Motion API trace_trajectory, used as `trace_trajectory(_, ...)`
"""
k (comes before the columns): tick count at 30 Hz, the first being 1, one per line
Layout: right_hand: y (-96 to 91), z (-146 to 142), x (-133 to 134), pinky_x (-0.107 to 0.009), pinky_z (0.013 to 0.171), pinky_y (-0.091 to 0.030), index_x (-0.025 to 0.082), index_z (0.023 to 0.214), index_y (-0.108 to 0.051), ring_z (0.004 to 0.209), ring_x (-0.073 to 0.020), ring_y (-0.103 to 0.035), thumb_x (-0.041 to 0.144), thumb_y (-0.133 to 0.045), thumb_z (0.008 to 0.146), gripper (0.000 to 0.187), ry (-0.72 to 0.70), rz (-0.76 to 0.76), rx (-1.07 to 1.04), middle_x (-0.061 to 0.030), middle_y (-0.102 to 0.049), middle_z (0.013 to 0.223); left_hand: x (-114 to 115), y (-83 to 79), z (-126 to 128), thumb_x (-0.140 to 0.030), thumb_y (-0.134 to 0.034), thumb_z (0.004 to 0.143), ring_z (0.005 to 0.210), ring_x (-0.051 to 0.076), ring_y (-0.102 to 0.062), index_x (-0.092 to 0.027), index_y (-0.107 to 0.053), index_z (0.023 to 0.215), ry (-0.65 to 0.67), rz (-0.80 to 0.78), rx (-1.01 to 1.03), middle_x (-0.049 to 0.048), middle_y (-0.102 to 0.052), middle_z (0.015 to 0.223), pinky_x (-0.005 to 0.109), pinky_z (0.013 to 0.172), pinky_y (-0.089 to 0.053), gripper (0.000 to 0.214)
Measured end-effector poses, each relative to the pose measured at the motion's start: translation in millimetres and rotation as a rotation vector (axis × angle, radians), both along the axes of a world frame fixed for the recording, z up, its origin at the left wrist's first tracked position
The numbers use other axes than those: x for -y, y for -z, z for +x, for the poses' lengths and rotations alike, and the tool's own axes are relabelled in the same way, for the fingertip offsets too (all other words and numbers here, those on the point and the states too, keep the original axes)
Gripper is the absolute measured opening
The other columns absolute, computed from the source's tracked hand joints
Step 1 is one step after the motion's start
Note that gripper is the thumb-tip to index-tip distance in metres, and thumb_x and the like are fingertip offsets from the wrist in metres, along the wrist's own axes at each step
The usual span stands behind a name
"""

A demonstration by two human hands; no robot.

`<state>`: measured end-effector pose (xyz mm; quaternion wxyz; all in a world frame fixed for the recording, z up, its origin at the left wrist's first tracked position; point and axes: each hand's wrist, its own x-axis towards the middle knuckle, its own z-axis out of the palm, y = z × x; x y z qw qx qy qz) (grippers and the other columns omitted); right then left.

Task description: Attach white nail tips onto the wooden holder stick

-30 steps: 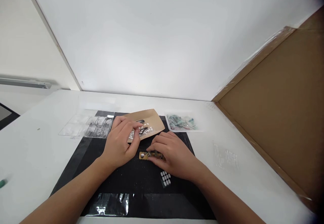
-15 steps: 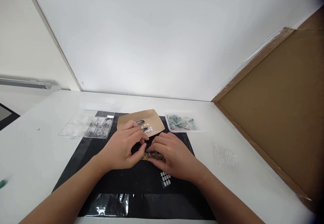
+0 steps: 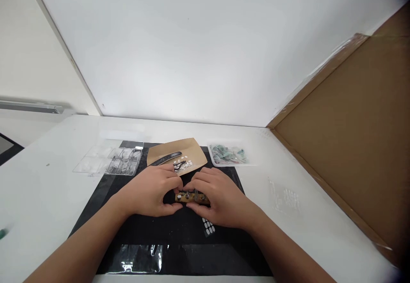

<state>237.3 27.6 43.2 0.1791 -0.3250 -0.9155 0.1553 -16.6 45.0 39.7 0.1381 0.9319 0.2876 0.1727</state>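
Note:
A narrow yellowish-brown strip [image 3: 191,196] with several small round mounts lies crosswise on the black mat. A small white piece [image 3: 179,197] sits at its left end, and a clear upright piece [image 3: 196,195] stands farther right. My right hand [image 3: 219,195] grips the strip's right part, thumb in front and fingers behind; its palm hides that end. Around the left end curves my left hand [image 3: 156,191], thumb and index finger apart, with nothing visible between them. Just in front of my right hand lies a sheet of white oval stickers [image 3: 209,227].
Behind my hands, a brown paper tray [image 3: 197,150] bears a dark nail file [image 3: 166,158] and small white pieces [image 3: 188,163]. A clear compartment box [image 3: 124,163] is at left, a container of greenish packets [image 3: 227,154] at right. Cardboard [image 3: 346,138] borders the right side.
My left thumb and fingers have parted and dropped slightly left, uncovering the strip's left end with the white piece and more of the file. My right hand stays on the strip.

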Motion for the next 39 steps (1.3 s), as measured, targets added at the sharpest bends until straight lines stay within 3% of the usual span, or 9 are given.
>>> trace_trajectory(6, -3.2, 3.1, -1.6, -0.036, 0.084, -0.045, 0.025, 0.113, -0.071, 0.096, -0.0215, -0.064, 0.03, -0.07, 0.098, 0.016, 0.007, -0.027, -0.041, -0.0015, -0.074, 0.099, 1.6, -3.0, -0.8, -0.032, -0.076, 0.086, 0.084, 0.021, -0.067, -0.022, -0.071, 0.097, -0.011, -0.02, -0.063, 0.0007, -0.072, 0.086, 0.034, 0.074, -0.048, 0.016)
trace_trajectory(14, -2.2, 2.1, -0.9, -0.037, 0.087, -0.044, 0.024, 0.116, -0.065, 0.105, -0.0237, -0.065, 0.026, -0.073, 0.093, 0.023, 0.024, -0.045, -0.006, -0.0035, -0.075, 0.111, 5.8, -2.7, 0.9, -0.035, -0.073, 0.09, 0.092, 0.026, -0.064, -0.021, -0.071, 0.097, -0.039, 0.061, -0.124, 0.0027, -0.071, 0.082, 0.036, 0.073, -0.046, 0.015)
trace_trajectory(21, 0.8, -1.2, -0.6, -0.035, 0.08, -0.041, 0.022, 0.099, -0.062, 0.093, -0.0215, -0.063, 0.027, -0.073, 0.092, 0.014, 0.034, -0.042, 0.025, -0.0025, -0.072, 0.098, 5.2, -0.2, 3.5, -0.032, -0.072, 0.091, 0.09, 0.025, -0.062, -0.023, -0.071, 0.09, -0.053, 0.066, -0.129, 0.002, -0.069, 0.077, 0.035, 0.07, -0.045, 0.01)
trace_trajectory(39, 3.0, -3.2, 0.5, -0.034, 0.078, -0.041, 0.022, 0.098, -0.063, 0.087, -0.019, -0.063, 0.021, -0.07, 0.092, 0.01, 0.037, -0.04, 0.005, -0.0003, -0.072, 0.092, 3.0, 3.6, 2.3, -0.033, -0.072, 0.094, 0.091, 0.025, -0.062, -0.024, -0.076, 0.086, -0.029, 0.054, -0.1, 0.0035, -0.071, 0.076, 0.036, 0.079, -0.052, 0.012)
